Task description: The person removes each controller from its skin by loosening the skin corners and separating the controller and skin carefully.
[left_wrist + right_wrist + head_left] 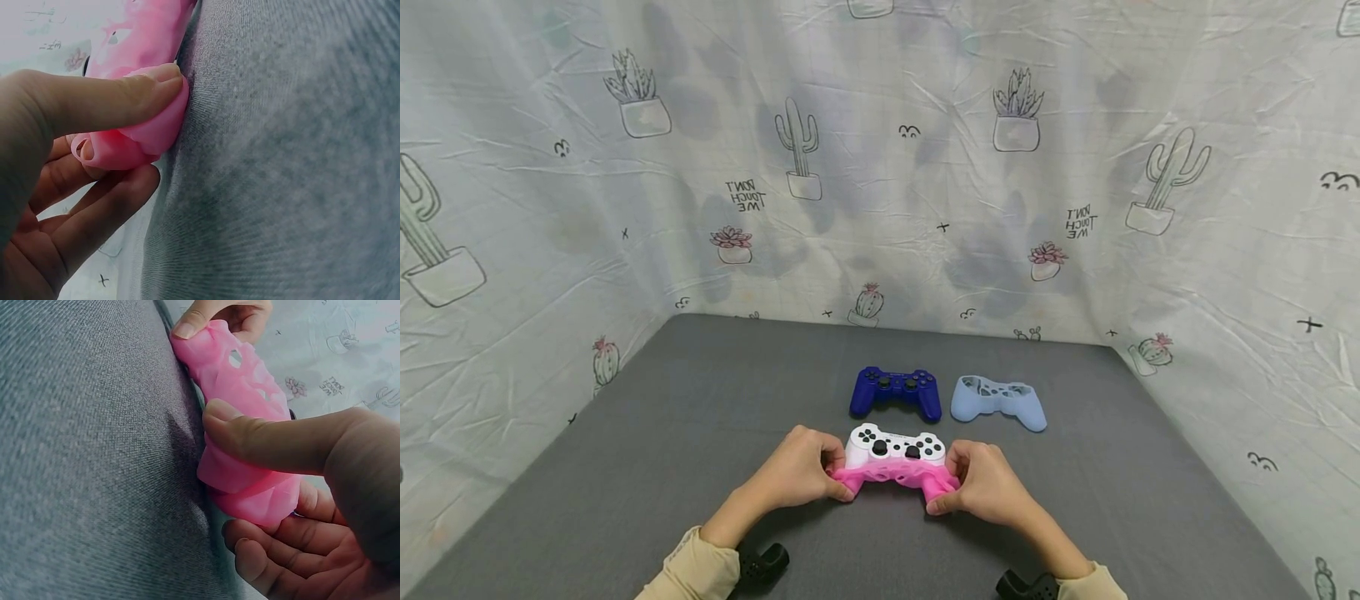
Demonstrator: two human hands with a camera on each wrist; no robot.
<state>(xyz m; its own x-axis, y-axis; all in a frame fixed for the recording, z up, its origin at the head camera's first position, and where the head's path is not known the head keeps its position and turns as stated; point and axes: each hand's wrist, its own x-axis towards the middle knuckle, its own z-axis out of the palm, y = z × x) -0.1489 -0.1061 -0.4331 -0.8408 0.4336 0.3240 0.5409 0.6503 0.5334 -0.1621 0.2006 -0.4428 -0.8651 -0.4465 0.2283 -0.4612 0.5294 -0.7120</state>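
A white game controller (pixel 891 443) lies on the grey table in the head view, its buttons and two black sticks uncovered. Around its lower half and grips stretches a pink silicone sleeve (pixel 895 472), bunched and folded at both sides. My left hand (pixel 801 471) pinches the sleeve at the left grip, thumb in front. At the right grip my right hand (pixel 988 483) pinches the other side of it. In the left wrist view the pink sleeve (pixel 140 134) is folded over between thumb and fingers. The right wrist view shows the sleeve (pixel 244 450) wrinkled under the right thumb.
Just behind the white controller lies a dark blue controller (pixel 896 392). To its right is a light blue silicone sleeve (pixel 998 402) with open cut-outs. A white cloth (pixel 880 167) printed with cacti hangs behind and beside the grey table (pixel 737 375).
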